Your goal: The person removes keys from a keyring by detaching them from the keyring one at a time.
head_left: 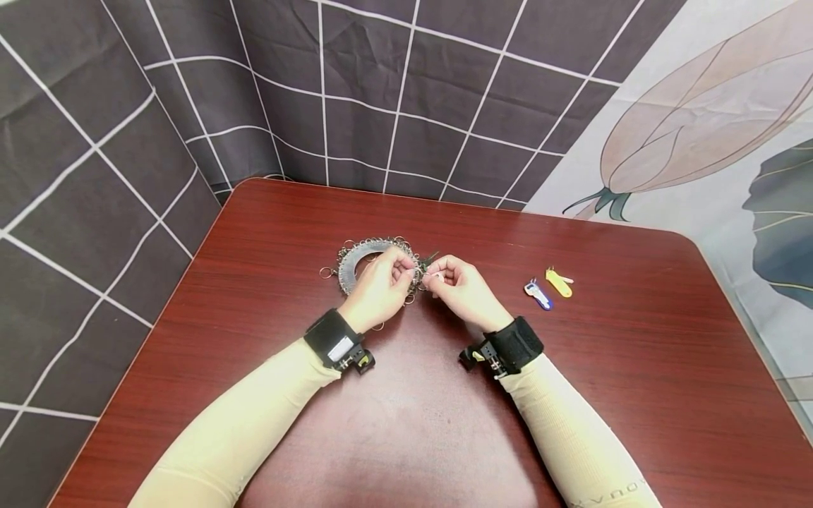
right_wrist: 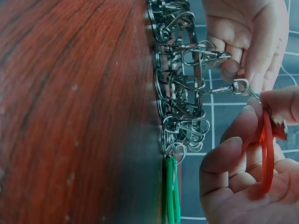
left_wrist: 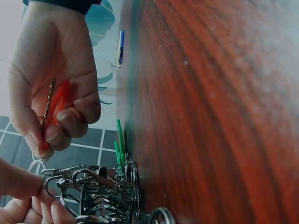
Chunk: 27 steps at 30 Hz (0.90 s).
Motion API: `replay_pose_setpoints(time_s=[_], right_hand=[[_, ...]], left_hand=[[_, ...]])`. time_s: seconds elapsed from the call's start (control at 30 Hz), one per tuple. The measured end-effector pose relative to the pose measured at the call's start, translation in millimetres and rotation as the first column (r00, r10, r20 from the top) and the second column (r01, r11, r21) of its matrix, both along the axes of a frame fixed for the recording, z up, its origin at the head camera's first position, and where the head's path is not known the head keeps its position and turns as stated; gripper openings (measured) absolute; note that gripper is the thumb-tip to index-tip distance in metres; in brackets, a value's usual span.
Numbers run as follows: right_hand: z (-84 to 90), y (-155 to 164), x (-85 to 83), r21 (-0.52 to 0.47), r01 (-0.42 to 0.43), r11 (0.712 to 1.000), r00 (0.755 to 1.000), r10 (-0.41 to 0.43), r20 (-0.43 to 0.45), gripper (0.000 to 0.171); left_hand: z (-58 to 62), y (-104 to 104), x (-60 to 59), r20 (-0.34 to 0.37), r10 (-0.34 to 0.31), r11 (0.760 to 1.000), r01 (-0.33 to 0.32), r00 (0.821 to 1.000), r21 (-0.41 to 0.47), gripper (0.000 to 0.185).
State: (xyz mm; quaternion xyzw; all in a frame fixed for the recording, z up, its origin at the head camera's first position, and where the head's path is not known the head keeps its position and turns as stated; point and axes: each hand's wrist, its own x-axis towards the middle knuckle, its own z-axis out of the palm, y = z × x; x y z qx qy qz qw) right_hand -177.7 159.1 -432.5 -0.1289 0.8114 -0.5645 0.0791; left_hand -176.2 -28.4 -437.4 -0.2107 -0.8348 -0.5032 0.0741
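Two hands (head_left: 379,288) (head_left: 468,291) pinch: left, a split ring (right_wrist: 251,91); right, a key (left_wrist: 49,102) (its red tag (right_wrist: 267,156) partly hidden).

The right hand (left_wrist: 58,74) pinches a key (left_wrist: 49,100) with a red tag (left_wrist: 61,99); the left hand (left_wrist: 39,205) grips a ring (left_wrist: 37,163) beside clustered metal clasps (left_wrist: 103,182). A green tag (left_wrist: 121,140) lies against the counter (left_wrist: 210,116).

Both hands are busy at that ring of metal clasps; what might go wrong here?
The small split ring in the left hand might slip, being thin and finger-pinched. The right hand could drop the key with its red tag. The crowded clasps might snag one another.
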Motion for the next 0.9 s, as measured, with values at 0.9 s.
replay_pose_setpoints(time_s=[0.9], right_hand=[[32.3,-7.2,13.6,-0.054,0.021,0.998,1.000,-0.021,-0.001,0.010]], left_hand=[[-1.5,1.8,2.1,0.016,-0.073,0.992,0.075,0.997,-0.104,0.011]])
